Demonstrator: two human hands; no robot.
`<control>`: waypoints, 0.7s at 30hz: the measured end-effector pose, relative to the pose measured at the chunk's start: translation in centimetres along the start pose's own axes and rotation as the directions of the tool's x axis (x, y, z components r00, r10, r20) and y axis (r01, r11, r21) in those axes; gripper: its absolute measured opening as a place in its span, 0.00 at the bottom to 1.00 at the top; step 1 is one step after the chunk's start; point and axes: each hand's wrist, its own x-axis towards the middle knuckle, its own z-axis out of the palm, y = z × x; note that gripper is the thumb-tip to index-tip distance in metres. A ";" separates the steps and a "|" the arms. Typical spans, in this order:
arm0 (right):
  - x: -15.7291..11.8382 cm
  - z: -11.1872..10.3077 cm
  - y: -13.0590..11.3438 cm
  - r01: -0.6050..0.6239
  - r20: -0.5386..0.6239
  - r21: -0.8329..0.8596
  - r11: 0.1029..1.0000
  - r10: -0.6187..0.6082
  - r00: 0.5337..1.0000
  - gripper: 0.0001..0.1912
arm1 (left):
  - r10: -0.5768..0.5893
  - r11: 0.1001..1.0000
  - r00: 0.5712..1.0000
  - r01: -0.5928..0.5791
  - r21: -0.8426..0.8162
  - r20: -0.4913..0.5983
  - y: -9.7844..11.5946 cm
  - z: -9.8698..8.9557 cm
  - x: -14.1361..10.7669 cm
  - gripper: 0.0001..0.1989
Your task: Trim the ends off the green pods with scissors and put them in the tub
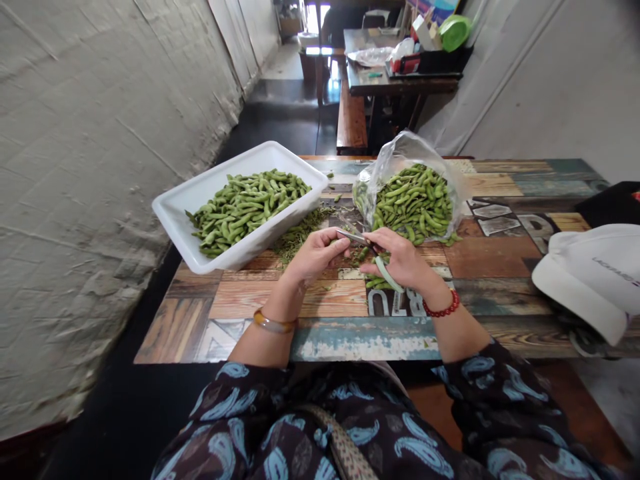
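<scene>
My right hand [397, 257] grips a pair of scissors [385, 272] with pale green handles, its blades pointing left toward my other hand. My left hand [320, 253] is closed in a pinch at the blade tips, on what looks like a green soybean pod, mostly hidden by the fingers. Beyond my right hand, a clear plastic bag [393, 148] lies open with many green pods [417, 200] in it. To the left, a white plastic tub [175, 212] holds a heap of pods [250, 207]. Small green trimmings [300, 235] lie between tub and hands.
The patchwork wood-pattern table [320, 333] carries a white cap [590, 273] at the right. Several loose pods [377, 281] lie under my right hand. A rough white wall [100, 167] runs along the left. Farther off stand a bench [351, 120] and a second table [365, 83] with items.
</scene>
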 end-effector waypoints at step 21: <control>-0.1 -0.2 -0.2 -0.025 0.076 -0.029 0.999 0.027 0.997 0.21 | 0.197 0.930 0.978 -0.163 0.330 -0.072 -0.7 -0.2 0.8 0.10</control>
